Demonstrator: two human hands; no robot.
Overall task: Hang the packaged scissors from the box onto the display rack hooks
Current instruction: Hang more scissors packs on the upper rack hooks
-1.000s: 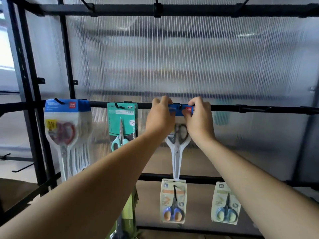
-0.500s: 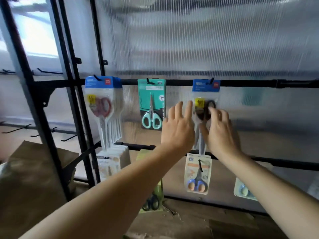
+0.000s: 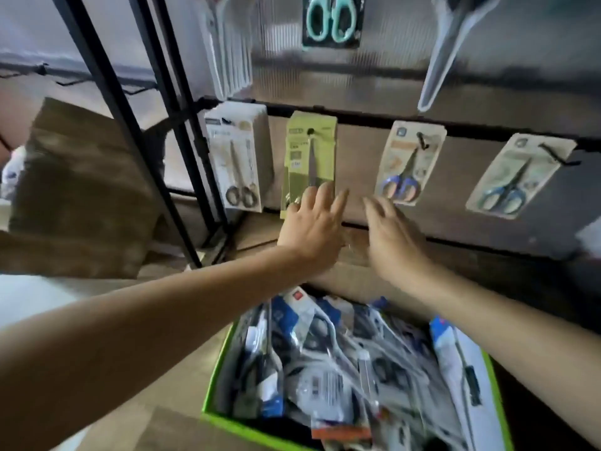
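A green-rimmed box (image 3: 213, 382) on the floor holds several packaged scissors (image 3: 325, 362) in a loose pile. My left hand (image 3: 312, 229) and my right hand (image 3: 390, 236) hover side by side above the box's far end, fingers spread, holding nothing. Behind them, the black display rack's lower bar (image 3: 357, 117) carries a white pack (image 3: 239, 161), a yellow-green pack (image 3: 310, 157) and two packs of blue-handled scissors (image 3: 406, 164) (image 3: 517, 177). The long grey-white pack (image 3: 445, 50) and a teal pack (image 3: 331, 21) hang from the bar above.
Black rack uprights (image 3: 107, 92) slant down at the left. A brown cardboard box (image 3: 81, 190) stands behind them on the floor. Corrugated translucent panel backs the rack. Empty hooks (image 3: 74, 81) stick out at far left.
Both hands let go of the grey-white scissors pack, which now hangs on the upper bar, and dropped down. The view tilted down, showing the lower bar and the box.
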